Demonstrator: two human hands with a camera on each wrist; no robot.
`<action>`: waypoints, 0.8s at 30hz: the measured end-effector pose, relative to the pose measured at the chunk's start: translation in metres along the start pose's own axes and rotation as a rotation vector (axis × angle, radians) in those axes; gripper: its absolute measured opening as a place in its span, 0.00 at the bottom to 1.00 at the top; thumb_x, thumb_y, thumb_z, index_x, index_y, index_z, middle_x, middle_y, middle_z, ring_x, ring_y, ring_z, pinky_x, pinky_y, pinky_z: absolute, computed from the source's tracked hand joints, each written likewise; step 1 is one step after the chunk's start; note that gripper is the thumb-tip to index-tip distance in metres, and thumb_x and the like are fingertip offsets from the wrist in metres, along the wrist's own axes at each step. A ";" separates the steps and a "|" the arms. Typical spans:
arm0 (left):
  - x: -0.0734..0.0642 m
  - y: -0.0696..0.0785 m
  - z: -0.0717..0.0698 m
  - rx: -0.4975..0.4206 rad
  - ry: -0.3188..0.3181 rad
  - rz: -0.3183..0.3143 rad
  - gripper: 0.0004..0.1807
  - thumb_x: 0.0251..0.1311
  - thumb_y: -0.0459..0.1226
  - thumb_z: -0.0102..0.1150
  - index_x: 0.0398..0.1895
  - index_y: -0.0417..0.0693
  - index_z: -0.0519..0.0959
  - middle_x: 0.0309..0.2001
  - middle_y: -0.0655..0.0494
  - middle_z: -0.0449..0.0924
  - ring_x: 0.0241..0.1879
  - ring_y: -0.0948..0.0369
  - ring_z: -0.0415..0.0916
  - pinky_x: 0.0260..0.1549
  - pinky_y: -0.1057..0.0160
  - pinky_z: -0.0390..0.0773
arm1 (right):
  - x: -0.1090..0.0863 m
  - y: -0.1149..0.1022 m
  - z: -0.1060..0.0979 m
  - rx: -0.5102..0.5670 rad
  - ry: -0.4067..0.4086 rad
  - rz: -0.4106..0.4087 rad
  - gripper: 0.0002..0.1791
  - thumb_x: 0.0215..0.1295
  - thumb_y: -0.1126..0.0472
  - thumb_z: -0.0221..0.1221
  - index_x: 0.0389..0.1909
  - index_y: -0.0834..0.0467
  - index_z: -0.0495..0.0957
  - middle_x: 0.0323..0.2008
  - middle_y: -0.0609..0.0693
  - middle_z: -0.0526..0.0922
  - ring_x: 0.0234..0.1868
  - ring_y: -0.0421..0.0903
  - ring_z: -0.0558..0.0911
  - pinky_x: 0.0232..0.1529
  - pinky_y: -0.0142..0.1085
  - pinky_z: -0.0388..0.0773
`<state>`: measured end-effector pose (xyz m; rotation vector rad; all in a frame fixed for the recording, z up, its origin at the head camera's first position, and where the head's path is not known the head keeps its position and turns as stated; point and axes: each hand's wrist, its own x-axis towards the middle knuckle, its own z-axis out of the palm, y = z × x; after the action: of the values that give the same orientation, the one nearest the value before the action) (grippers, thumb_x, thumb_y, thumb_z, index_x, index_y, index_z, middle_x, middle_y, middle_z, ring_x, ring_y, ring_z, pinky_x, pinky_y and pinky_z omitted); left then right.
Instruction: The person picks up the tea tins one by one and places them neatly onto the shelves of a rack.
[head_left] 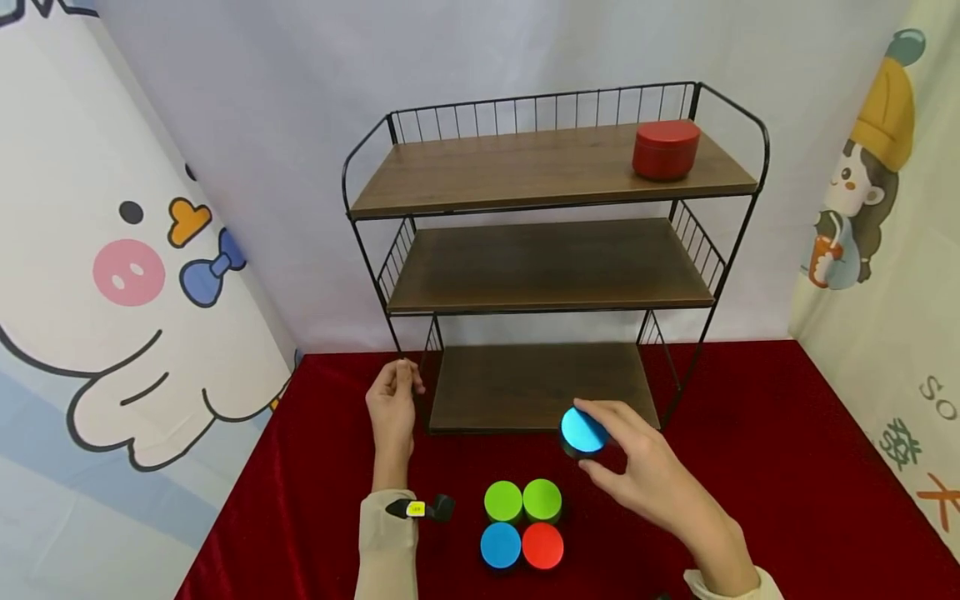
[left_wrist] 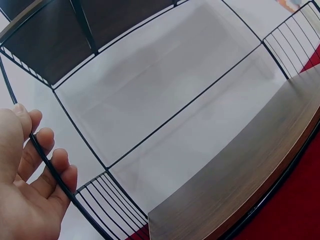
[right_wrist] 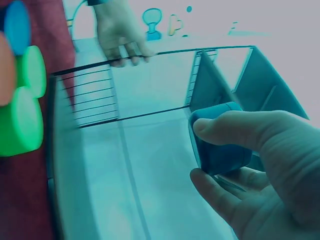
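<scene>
A round blue tin (head_left: 583,430) is in my right hand (head_left: 637,458), held by its sides between thumb and fingers, in front of the bottom shelf. The right wrist view shows the same tin (right_wrist: 222,137) against the thumb, with fingers underneath. At the rack's left side, my left hand (head_left: 392,396) holds a thin black upright post (left_wrist: 90,219), fingers bent around it. The three-tier rack has brown boards (head_left: 517,171) and a black wire frame. On its top shelf, at the right, sits a red tin (head_left: 666,152).
On the red cloth (head_left: 750,450) before the rack, two green tins (head_left: 503,502) stand behind a blue tin (head_left: 500,546) and a red tin (head_left: 543,546), grouped closely. A pale curtain (head_left: 285,75) hangs behind, with printed cartoon figures on both sides.
</scene>
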<state>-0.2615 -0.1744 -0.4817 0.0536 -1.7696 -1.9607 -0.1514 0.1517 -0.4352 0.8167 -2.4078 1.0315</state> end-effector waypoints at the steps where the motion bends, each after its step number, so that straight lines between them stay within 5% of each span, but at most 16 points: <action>1: 0.000 0.000 0.000 -0.002 -0.003 0.001 0.15 0.77 0.42 0.53 0.39 0.40 0.80 0.29 0.53 0.78 0.31 0.62 0.77 0.35 0.68 0.82 | 0.004 -0.001 -0.002 -0.002 0.012 -0.012 0.43 0.47 0.76 0.77 0.67 0.60 0.74 0.59 0.55 0.79 0.55 0.52 0.83 0.51 0.45 0.87; 5: 0.000 0.000 0.000 0.006 -0.012 -0.006 0.14 0.77 0.43 0.53 0.39 0.42 0.81 0.30 0.49 0.78 0.31 0.62 0.78 0.36 0.68 0.82 | 0.018 -0.008 -0.012 -0.004 0.055 -0.050 0.43 0.46 0.76 0.77 0.67 0.60 0.74 0.59 0.57 0.78 0.55 0.53 0.82 0.55 0.29 0.83; 10: 0.000 0.002 -0.001 0.009 -0.013 -0.005 0.13 0.77 0.43 0.53 0.38 0.43 0.80 0.32 0.43 0.77 0.31 0.62 0.78 0.36 0.67 0.82 | 0.040 -0.017 -0.025 0.000 0.089 -0.109 0.44 0.46 0.76 0.77 0.68 0.62 0.73 0.60 0.58 0.78 0.57 0.55 0.82 0.65 0.16 0.65; 17: 0.000 0.002 0.000 -0.011 -0.013 -0.006 0.12 0.78 0.41 0.52 0.38 0.43 0.80 0.31 0.47 0.77 0.31 0.63 0.77 0.36 0.67 0.82 | 0.068 -0.029 -0.044 -0.014 0.123 -0.194 0.43 0.47 0.75 0.77 0.67 0.66 0.72 0.61 0.61 0.79 0.59 0.57 0.81 0.69 0.19 0.64; 24: 0.001 0.000 0.000 -0.012 -0.014 -0.004 0.16 0.78 0.41 0.52 0.41 0.33 0.79 0.30 0.52 0.77 0.32 0.57 0.77 0.36 0.68 0.82 | 0.089 -0.036 -0.052 -0.033 0.122 -0.198 0.41 0.50 0.71 0.78 0.67 0.67 0.72 0.62 0.61 0.78 0.60 0.57 0.81 0.62 0.48 0.80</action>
<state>-0.2625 -0.1748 -0.4819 0.0397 -1.7676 -1.9784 -0.1884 0.1390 -0.3327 0.9316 -2.1867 0.9343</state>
